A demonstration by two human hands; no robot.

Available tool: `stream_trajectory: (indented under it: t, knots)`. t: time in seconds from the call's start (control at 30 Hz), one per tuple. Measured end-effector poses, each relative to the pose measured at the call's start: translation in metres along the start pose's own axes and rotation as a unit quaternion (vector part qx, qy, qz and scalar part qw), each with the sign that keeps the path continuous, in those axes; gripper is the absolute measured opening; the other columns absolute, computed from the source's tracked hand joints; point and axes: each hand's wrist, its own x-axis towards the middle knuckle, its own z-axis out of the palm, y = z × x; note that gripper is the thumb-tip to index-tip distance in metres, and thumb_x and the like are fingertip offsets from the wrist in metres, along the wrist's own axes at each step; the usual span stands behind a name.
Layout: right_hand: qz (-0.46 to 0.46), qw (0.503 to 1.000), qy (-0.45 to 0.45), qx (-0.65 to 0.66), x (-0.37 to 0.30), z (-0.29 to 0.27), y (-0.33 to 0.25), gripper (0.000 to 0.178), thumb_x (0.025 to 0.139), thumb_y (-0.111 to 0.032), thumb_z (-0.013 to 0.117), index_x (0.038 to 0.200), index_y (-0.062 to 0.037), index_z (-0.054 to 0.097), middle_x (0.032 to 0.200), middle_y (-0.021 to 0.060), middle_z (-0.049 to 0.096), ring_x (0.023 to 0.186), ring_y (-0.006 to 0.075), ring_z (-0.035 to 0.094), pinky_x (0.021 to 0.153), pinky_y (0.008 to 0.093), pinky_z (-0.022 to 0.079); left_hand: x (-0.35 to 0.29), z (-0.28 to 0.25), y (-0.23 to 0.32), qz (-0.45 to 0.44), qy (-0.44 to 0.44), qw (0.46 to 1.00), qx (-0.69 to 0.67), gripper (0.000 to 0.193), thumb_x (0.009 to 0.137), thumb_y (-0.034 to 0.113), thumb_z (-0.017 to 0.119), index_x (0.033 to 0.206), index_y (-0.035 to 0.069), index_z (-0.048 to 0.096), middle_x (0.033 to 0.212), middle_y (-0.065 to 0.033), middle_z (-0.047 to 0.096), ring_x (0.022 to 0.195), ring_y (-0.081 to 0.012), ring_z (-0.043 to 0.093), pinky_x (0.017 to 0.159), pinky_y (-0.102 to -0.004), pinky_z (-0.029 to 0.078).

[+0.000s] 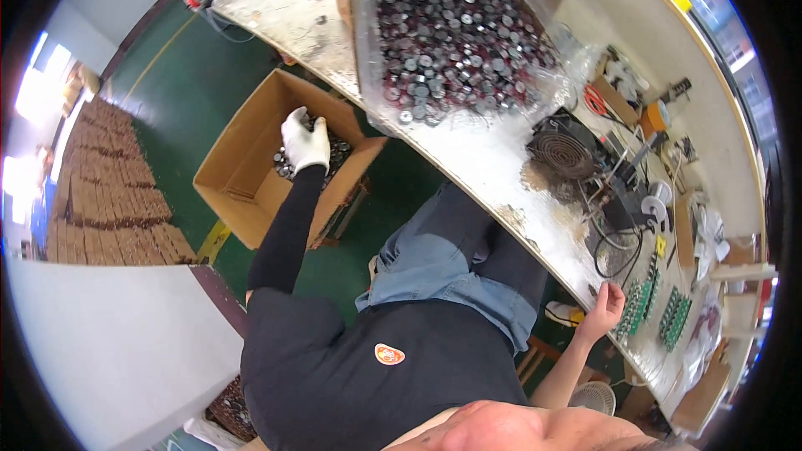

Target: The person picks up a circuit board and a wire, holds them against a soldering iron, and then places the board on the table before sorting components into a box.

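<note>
My left hand [307,144], in a white glove below a black sleeve, reaches down into an open cardboard box [224,146]. Its thumb and fingers stand apart, just over a heap of small round metal parts [338,153]; a dark gap shows between them. My bare right hand [605,314] is at the front edge of the workbench [493,179], fingers bent and close together. A small dark piece shows by its fingertips, too small to name. Rows of green circuit boards [675,318] lie just beyond that hand.
A large plastic-lined box [459,42] full of round metal parts stands on the bench. Right of it are a soldering device with a brown coil [561,153], red-handled scissors [594,100], orange tape [656,117] and cables. Stacked brown cardboard [109,184] stands at far left.
</note>
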Motion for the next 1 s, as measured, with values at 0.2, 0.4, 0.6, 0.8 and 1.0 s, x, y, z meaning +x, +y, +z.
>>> stream_trajectory:
  t: [0.2, 0.4, 0.6, 0.8, 1.0]
  knots:
    - [-0.062, 0.990, 0.039, -0.122, -0.001, 0.014, 0.012, 0.010, 0.090, -0.010, 0.063, 0.089, -0.0011, 0.059, 0.083, 0.0003, 0.057, 0.075, 0.0084, 0.050, 0.067, 0.0224, 0.042, -0.043, -0.042, 0.143, 0.256, -0.141, 0.947, -0.130, 0.018, 0.076, 0.012, 0.073, 0.089, 0.006, 0.063, 0.080, -0.0107, 0.063, 0.071, -0.0264, 0.063, 0.066, -0.0327, 0.051]
    - [-0.224, 0.940, 0.049, -0.251, -0.012, 0.017, 0.011, 0.010, 0.082, -0.003, 0.068, 0.081, -0.0004, 0.059, 0.081, 0.0099, 0.059, 0.073, 0.0236, 0.055, 0.068, 0.0320, 0.045, -0.048, 0.010, 0.148, 0.189, -0.264, 0.935, 0.146, 0.040, 0.079, 0.036, 0.066, 0.110, 0.011, 0.059, 0.104, -0.0177, 0.060, 0.092, -0.0357, 0.062, 0.077, -0.0443, 0.051]
    - [-0.263, 0.920, 0.056, -0.284, -0.010, 0.018, 0.008, 0.012, 0.073, -0.005, 0.071, 0.076, -0.0048, 0.059, 0.075, 0.0104, 0.060, 0.071, 0.0287, 0.057, 0.069, 0.0379, 0.042, -0.061, 0.021, 0.151, 0.282, -0.201, 0.937, 0.044, 0.026, 0.083, 0.025, 0.063, 0.102, 0.007, 0.063, 0.092, -0.0158, 0.066, 0.086, -0.0353, 0.063, 0.074, -0.0412, 0.050]
    - [-0.279, 0.928, 0.060, -0.239, -0.002, 0.018, -0.001, 0.017, 0.068, -0.009, 0.074, 0.071, -0.0084, 0.058, 0.073, 0.0063, 0.060, 0.070, 0.0260, 0.057, 0.066, 0.0365, 0.040, -0.085, 0.017, 0.156, 0.175, -0.197, 0.964, -0.034, 0.019, 0.083, 0.011, 0.068, 0.093, -0.002, 0.060, 0.081, -0.0114, 0.068, 0.074, -0.0163, 0.062, 0.072, -0.0292, 0.049]
    - [-0.081, 0.996, 0.040, -0.026, 0.003, -0.023, -0.005, 0.011, 0.078, -0.005, 0.071, 0.084, -0.0015, 0.062, 0.082, 0.0067, 0.063, 0.078, 0.0162, 0.060, 0.072, 0.0274, 0.048, -0.101, 0.040, 0.191, -0.140, -0.312, 0.823, -0.452, 0.018, 0.083, 0.006, 0.070, 0.094, 0.003, 0.056, 0.084, -0.0053, 0.064, 0.063, -0.0101, 0.056, 0.054, -0.0200, 0.040]
